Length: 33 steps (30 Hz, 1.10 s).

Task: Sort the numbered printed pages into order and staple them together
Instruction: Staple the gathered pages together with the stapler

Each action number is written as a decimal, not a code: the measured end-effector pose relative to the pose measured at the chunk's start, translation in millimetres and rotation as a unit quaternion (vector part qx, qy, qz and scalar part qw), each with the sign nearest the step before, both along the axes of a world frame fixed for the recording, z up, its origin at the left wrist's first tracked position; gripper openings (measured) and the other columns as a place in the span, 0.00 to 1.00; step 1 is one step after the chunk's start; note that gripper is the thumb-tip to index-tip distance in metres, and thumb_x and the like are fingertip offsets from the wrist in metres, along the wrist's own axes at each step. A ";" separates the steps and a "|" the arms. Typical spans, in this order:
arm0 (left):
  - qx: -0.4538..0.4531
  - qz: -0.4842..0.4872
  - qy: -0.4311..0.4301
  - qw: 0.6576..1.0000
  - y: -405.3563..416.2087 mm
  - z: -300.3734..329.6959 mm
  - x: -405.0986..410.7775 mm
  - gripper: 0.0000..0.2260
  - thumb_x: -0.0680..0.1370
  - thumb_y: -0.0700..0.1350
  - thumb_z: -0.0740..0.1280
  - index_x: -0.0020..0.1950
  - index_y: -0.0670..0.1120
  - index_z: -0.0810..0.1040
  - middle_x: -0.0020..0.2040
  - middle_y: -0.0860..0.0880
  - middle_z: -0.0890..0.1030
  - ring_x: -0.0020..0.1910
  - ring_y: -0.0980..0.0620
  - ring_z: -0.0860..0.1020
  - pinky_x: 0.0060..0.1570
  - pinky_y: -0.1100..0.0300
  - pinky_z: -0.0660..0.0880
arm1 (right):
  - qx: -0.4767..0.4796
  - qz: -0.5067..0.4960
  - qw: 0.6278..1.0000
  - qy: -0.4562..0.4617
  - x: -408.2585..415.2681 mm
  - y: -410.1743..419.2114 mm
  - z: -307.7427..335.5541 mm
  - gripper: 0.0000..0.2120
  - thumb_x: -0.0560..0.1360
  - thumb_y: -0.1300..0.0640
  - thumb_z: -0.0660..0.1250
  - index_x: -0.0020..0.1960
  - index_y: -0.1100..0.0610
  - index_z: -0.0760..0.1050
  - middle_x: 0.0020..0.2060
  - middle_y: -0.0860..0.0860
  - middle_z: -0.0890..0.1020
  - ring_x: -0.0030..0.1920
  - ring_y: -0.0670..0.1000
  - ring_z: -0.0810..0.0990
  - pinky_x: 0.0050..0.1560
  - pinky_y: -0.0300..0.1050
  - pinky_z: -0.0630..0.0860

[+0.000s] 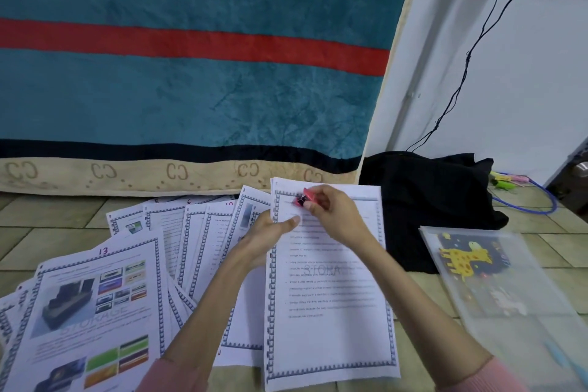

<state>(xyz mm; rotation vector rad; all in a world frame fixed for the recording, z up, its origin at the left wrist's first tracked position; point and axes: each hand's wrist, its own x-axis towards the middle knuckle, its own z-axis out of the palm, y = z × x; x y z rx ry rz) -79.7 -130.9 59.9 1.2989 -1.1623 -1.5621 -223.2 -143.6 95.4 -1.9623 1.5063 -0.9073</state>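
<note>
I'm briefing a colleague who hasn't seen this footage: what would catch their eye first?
The big teal blanket with a red stripe fills the back. On the tiled floor, bordered printed pages fan out at left. At centre, the left hand pinches the text sheaf while the right hand holds a small pink stapler at its top.

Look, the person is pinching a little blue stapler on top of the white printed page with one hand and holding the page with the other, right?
Nearly. The little stapler is pink, not blue. The head view shows the right hand pinching it at the top of the white printed page, while the left hand holds the page's left edge.
</note>
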 end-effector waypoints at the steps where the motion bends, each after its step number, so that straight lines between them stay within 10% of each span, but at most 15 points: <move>1: 0.002 -0.004 0.004 1.000 -0.3 -1.6 0.3 0.05 0.78 0.43 0.64 0.54 0.49 0.74 0.51 0.54 0.80 0.49 0.57 0.77 0.43 0.69 0.75 | 0.026 -0.030 0.999 -0.025 0.5 -1.9 -11.7 0.10 0.76 0.60 0.66 0.56 0.61 0.78 0.46 0.49 0.82 0.44 0.44 0.79 0.42 0.30 0.68; 4: 0.023 0.015 0.005 1.000 -1.3 -12.8 5.6 0.06 0.78 0.45 0.63 0.55 0.49 0.72 0.54 0.53 0.79 0.56 0.54 0.76 0.55 0.60 0.74 | 0.089 -0.054 0.991 -0.089 -0.2 -6.8 -36.7 0.09 0.75 0.60 0.68 0.54 0.61 0.80 0.42 0.48 0.81 0.44 0.49 0.79 0.44 0.36 0.71; 9: 0.063 0.038 -0.018 0.997 -32.8 -81.8 22.1 0.50 0.59 0.70 0.71 0.73 0.47 0.61 0.70 0.48 0.70 0.66 0.49 0.71 0.63 0.49 0.72 | 0.104 0.008 0.994 -0.040 -1.8 -10.3 -54.1 0.16 0.66 0.59 0.77 0.53 0.56 0.82 0.41 0.47 0.80 0.36 0.40 0.72 0.39 0.24 0.68; 13: 0.082 0.051 -0.030 0.995 -48.3 -113.5 31.0 0.58 0.50 0.72 0.75 0.74 0.48 0.60 0.71 0.46 0.69 0.67 0.46 0.70 0.64 0.46 0.71 | 0.090 0.035 0.995 0.007 0.3 -12.5 -66.1 0.16 0.64 0.59 0.78 0.51 0.55 0.82 0.44 0.46 0.81 0.33 0.41 0.70 0.38 0.25 0.68; 19: 0.068 0.045 -0.141 0.987 -6.1 -34.8 3.9 0.29 0.79 0.49 0.62 0.74 0.38 0.56 0.68 0.48 0.66 0.71 0.46 0.62 0.58 0.59 0.66 | 0.095 0.080 0.991 0.047 0.6 -14.9 -81.5 0.11 0.73 0.60 0.70 0.55 0.58 0.77 0.38 0.41 0.74 0.35 0.39 0.70 0.36 0.25 0.66; 22: 0.045 0.059 -0.153 0.985 -10.1 -40.3 5.0 0.15 0.80 0.46 0.61 0.65 0.46 0.63 0.46 0.54 0.70 0.59 0.51 0.67 0.42 0.64 0.67 | 0.097 0.082 0.990 0.056 0.8 -15.0 -85.6 0.08 0.76 0.62 0.65 0.55 0.59 0.73 0.35 0.41 0.71 0.33 0.40 0.68 0.34 0.25 0.66; 33: 0.078 0.024 -0.114 0.990 -15.5 -53.5 18.1 0.33 0.79 0.52 0.61 0.75 0.38 0.49 0.76 0.43 0.55 0.75 0.45 0.56 0.71 0.51 0.58 | 0.140 0.118 0.983 0.011 -12.9 -21.5 -86.6 0.14 0.69 0.56 0.74 0.41 0.46 0.68 0.42 0.44 0.77 0.47 0.45 0.75 0.46 0.34 0.70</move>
